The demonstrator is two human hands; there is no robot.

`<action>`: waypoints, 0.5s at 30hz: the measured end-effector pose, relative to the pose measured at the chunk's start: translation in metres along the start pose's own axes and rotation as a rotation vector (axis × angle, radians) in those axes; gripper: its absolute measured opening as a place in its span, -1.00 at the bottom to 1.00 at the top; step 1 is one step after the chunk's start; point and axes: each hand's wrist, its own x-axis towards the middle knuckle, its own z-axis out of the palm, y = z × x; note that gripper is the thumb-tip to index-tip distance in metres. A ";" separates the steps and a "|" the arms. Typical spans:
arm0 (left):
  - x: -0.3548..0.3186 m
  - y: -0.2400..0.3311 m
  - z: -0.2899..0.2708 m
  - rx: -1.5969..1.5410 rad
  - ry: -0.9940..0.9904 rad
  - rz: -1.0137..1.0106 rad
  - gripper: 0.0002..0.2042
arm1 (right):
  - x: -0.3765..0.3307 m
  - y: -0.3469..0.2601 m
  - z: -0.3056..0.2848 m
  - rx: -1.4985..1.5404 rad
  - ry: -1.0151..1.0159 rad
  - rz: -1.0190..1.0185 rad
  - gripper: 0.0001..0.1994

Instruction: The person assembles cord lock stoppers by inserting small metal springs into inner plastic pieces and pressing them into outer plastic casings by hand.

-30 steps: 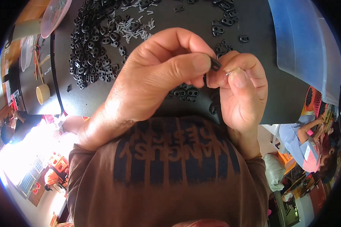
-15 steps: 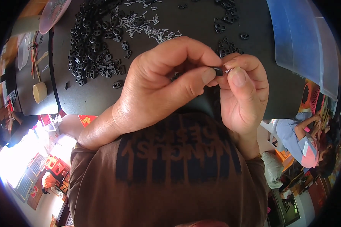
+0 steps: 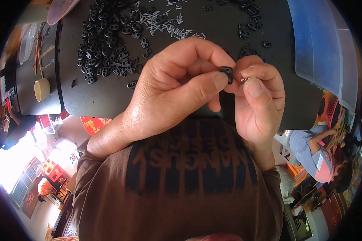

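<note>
Here, black clip (image 3: 227, 73) (fingertip-pinched) between hands.

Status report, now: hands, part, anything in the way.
Left hand pinching small black clip. Right hand pinching tiny metal spring beside it. Nothing between them; spare clips heaped on black table.

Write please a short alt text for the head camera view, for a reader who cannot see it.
Two bare hands meet above a black table: the left hand pinches a small black plastic piece, and the right hand holds a small metal spring against it. A heap of black pieces and scattered springs lie beyond.
</note>
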 end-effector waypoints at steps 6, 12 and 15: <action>-0.004 -0.002 -0.001 -0.046 0.008 -0.001 -0.86 | 0.001 0.004 0.003 -0.016 -0.005 0.009 -0.89; -0.004 -0.004 -0.004 -0.037 0.021 0.014 -0.86 | 0.003 0.006 0.005 -0.027 0.004 0.029 -0.89; -0.004 -0.002 -0.004 -0.013 0.037 0.028 -0.86 | 0.004 0.007 0.006 -0.027 0.025 0.038 -0.89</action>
